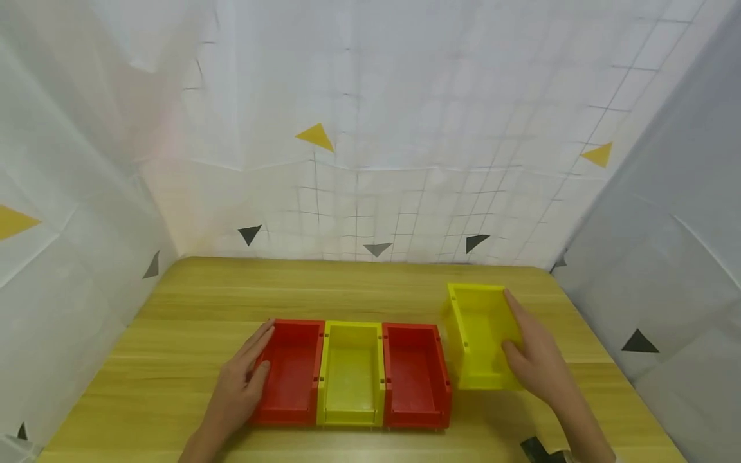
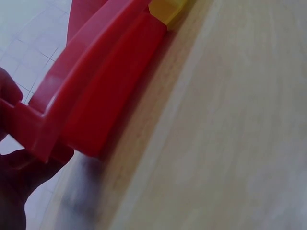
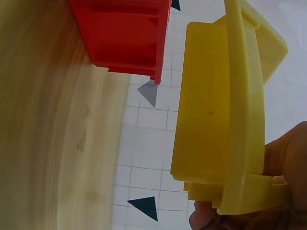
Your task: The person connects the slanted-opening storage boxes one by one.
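Red plastic sits under the left hand (image 1: 240, 382), which rests on the left red bin (image 1: 291, 373) with fingers laid along its left wall and the thumb hooked over the rim into the bin. The left wrist view shows the thumb and fingers pinching that wall's corner (image 2: 33, 129), so this hand grips the bin. That red bin is the landmark: it sits on the wooden table (image 1: 191, 302), near the front edge. Touching its right side is a middle yellow bin (image 1: 351, 376), and touching that one is a second red bin (image 1: 413, 376), so the three make one row. Further right of the landmark, past a small gap, is a loose yellow bin (image 1: 480, 334), turned a little and set a bit farther back than the row. The right hand (image 1: 535, 360) holds this loose bin by its right wall, fingers stretched along the outside and thumb curled over the rim. The right wrist view shows the loose yellow bin (image 3: 225, 110) lifted and tilted off the table, apart from the second red bin (image 3: 127, 36). White sheets with small dark and yellow triangles (image 1: 315, 136) stand behind and beside the table.
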